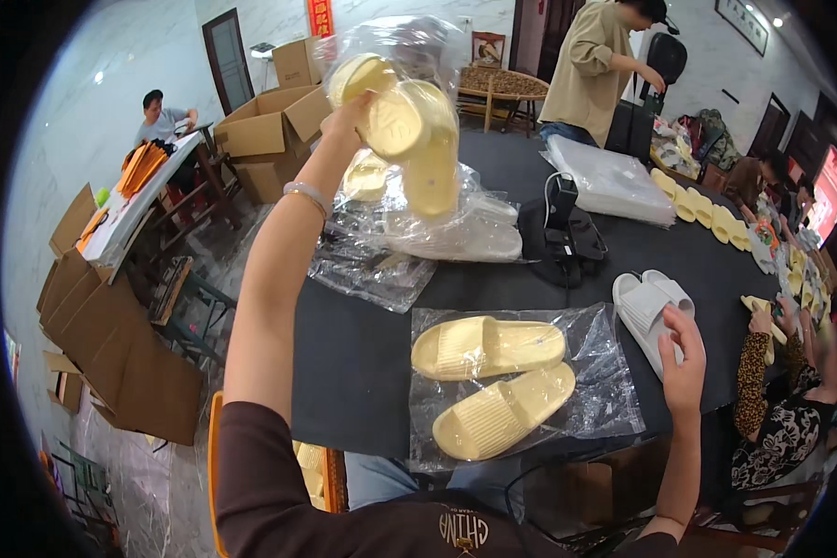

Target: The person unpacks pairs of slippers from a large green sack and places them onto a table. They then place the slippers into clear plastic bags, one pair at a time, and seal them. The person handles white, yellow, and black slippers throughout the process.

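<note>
By the left hand (pixel 347 117), bagged yellow slippers (pixel 398 126) are held up over the bench (pixel 353 363). Farther right, a second bagged pair (pixel 493 358) is laid flat by the near edge. Grey slippers (pixel 640 305) are partly covered by the right hand (pixel 684 361), loosely bent; whether they are gripped cannot be told.

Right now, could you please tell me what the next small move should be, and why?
I would probably lower the bagged yellow slide slippers onto the pile of clear plastic bags: the left hand holds them raised by that pile, and setting them down would free it. The right hand is at the pale grey slide slippers.
</note>
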`<state>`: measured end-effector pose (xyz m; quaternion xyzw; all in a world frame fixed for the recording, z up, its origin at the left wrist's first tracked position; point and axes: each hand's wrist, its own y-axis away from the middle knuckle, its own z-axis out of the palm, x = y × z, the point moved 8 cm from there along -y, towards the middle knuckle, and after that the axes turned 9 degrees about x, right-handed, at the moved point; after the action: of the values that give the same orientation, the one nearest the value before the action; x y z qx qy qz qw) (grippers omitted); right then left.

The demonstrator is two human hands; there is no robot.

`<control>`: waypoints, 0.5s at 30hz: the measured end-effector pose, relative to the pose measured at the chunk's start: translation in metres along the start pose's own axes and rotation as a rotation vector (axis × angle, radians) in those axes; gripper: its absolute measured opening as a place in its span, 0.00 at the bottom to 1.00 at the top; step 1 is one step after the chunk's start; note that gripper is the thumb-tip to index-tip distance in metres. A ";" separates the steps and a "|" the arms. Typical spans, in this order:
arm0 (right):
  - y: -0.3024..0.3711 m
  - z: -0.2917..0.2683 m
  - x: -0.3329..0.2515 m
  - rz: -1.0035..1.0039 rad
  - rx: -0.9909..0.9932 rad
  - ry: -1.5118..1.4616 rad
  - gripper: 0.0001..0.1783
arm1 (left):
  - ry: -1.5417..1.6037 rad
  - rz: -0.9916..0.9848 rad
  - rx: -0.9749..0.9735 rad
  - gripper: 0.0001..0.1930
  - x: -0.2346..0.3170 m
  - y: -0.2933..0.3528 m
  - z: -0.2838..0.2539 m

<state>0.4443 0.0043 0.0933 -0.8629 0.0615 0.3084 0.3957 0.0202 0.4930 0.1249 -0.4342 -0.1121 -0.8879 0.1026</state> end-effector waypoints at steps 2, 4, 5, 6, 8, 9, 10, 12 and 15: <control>0.009 -0.009 0.014 0.042 0.001 0.023 0.15 | 0.027 -0.004 0.101 0.23 -0.019 -0.012 0.006; 0.020 -0.014 0.025 0.101 -0.001 0.050 0.15 | -0.087 0.031 0.278 0.20 -0.041 -0.007 0.002; 0.025 -0.016 0.027 0.130 -0.007 0.058 0.15 | -0.235 0.009 0.241 0.19 -0.059 -0.017 -0.004; 0.027 -0.013 0.028 0.151 -0.027 0.050 0.15 | -0.383 -0.002 0.221 0.18 -0.075 -0.044 -0.031; 0.038 -0.018 0.035 0.192 -0.022 0.088 0.15 | -0.648 0.094 -0.152 0.17 -0.119 -0.048 -0.033; 0.038 -0.014 0.035 0.193 -0.034 0.074 0.15 | -0.820 0.197 -0.163 0.17 -0.117 -0.060 -0.051; 0.035 -0.010 0.032 0.169 -0.044 0.054 0.15 | -0.940 0.207 -0.073 0.23 -0.116 -0.075 -0.071; 0.034 -0.007 0.028 0.153 -0.060 0.057 0.15 | -1.104 0.235 0.146 0.36 -0.115 -0.069 -0.085; 0.033 -0.009 0.016 0.134 -0.044 0.096 0.14 | -1.226 0.351 0.335 0.54 -0.103 -0.020 -0.056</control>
<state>0.4503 -0.0225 0.0670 -0.8791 0.1312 0.2937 0.3518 0.0343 0.5045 0.0076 -0.8512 -0.2143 -0.4207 0.2293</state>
